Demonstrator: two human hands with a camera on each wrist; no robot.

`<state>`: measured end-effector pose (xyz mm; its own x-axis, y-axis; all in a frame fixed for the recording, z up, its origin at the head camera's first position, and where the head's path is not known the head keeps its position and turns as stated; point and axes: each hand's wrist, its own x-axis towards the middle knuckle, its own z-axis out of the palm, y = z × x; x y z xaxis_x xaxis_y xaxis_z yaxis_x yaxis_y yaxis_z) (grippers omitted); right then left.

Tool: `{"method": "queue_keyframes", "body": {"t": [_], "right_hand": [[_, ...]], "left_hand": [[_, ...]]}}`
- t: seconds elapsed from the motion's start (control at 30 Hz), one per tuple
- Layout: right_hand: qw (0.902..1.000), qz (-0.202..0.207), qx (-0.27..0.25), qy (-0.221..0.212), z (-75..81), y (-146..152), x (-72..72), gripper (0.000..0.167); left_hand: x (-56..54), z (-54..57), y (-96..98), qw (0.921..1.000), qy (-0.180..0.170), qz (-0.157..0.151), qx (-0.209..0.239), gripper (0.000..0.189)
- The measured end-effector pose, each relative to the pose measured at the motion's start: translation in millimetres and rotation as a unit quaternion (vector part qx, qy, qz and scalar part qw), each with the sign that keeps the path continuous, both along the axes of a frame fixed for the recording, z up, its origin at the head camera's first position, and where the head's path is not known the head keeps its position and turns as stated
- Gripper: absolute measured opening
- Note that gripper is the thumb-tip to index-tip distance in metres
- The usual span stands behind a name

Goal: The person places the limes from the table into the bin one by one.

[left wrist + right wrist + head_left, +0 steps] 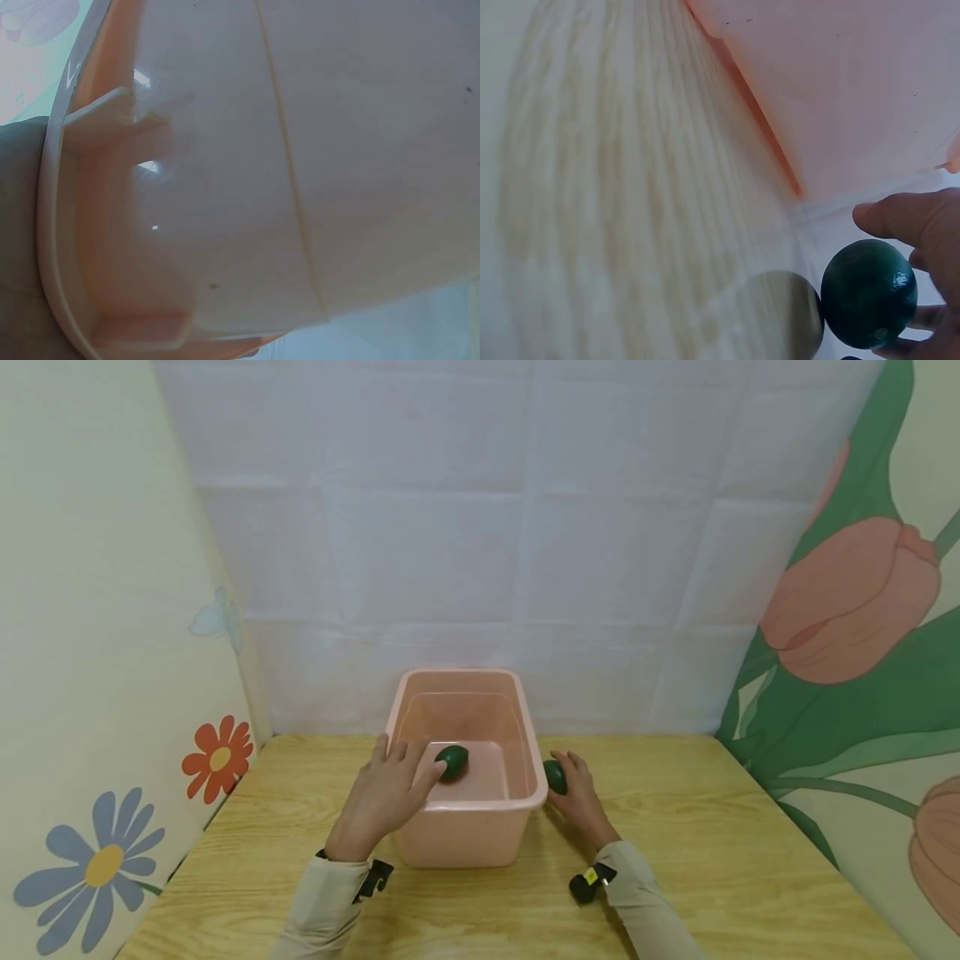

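A pink plastic basin stands on the table. My left hand is over its left rim, fingers spread and fairly straight. Beside the left thumb a dark green oval fruit shows within the basin; whether the thumb touches it I cannot tell. In the left wrist view, part of that hand lies against the rim. Outside the right wall, my right hand holds a second dark green oval fruit. The right wrist view shows this fruit between a blurred rounded shape, probably the thumb, and the fingers.
The wood-grain table extends to both sides of the basin. A white creased sheet hangs behind it. Flower-printed panels flank the left and right. Each wrist wears a black strap with a small device.
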<state>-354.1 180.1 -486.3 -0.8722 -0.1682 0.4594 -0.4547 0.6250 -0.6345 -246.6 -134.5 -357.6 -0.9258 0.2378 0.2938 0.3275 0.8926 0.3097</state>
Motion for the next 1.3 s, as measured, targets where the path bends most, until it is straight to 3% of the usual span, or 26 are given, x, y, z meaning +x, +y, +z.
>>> {"method": "queue_keyframes", "body": {"t": [0.4,1.3], "right_hand": [[1.0000,-0.002,-0.001,0.001,1.7,-2.6,1.3,0.052],[0.9992,-0.037,-0.008,-0.010,4.4,-2.5,2.0,0.053]], "left_hand": [[0.9,-0.3,0.5,0.9999,-0.011,0.001,0.006,0.062],[0.7,0.5,0.3,1.0000,-0.001,0.000,-0.001,0.062]]}}
